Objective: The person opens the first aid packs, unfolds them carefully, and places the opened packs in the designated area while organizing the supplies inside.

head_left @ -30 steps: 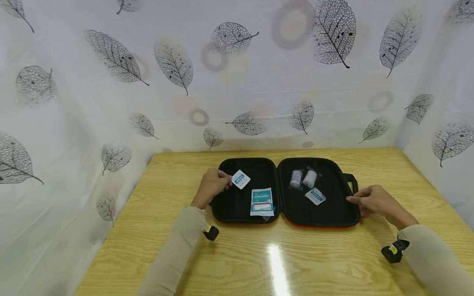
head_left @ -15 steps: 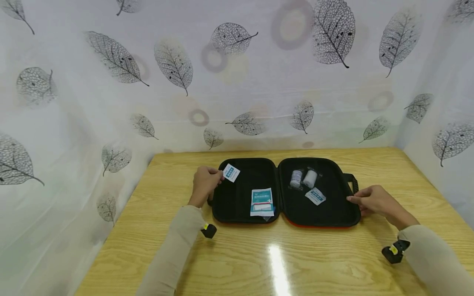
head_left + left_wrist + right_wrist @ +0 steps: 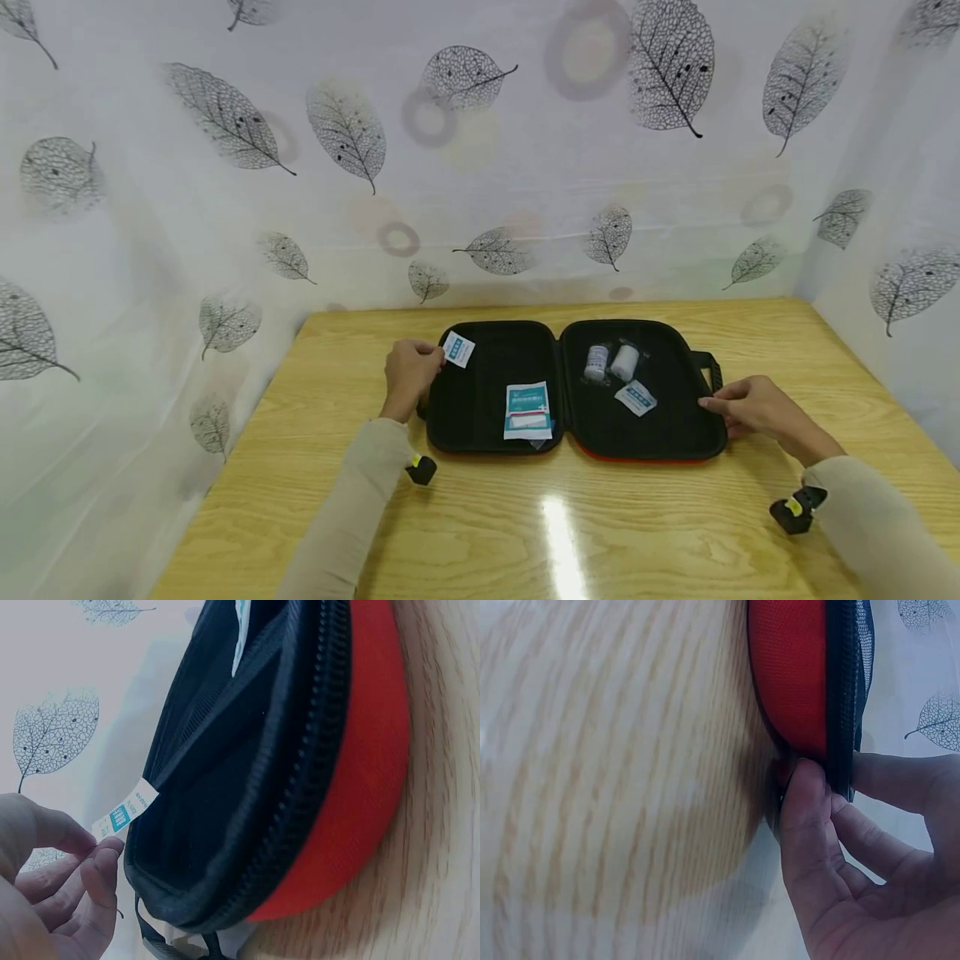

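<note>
On the table lies an unzipped case (image 3: 487, 367), red outside and black inside, opened flat into two halves. My left hand (image 3: 410, 372) pinches a small white-and-blue sachet (image 3: 458, 349) by one corner, over the left half's far left corner. In the left wrist view, thumb and fingertips meet on the sachet (image 3: 126, 812). My right hand (image 3: 757, 412) grips the rim of the right half, near the carry handle (image 3: 708, 372). The right wrist view shows its fingers on both sides of the zipped edge (image 3: 840, 697).
A larger teal-and-white packet (image 3: 527, 408) lies in the left half. The right half holds two wrapped white rolls (image 3: 625, 363) and another small sachet (image 3: 636, 398). Behind the wooden table (image 3: 480, 517) hangs a leaf-patterned cloth (image 3: 525, 167).
My left hand has moved left with the sachet, from over the left half's interior to its far left corner. My right hand has stayed on the rim.
</note>
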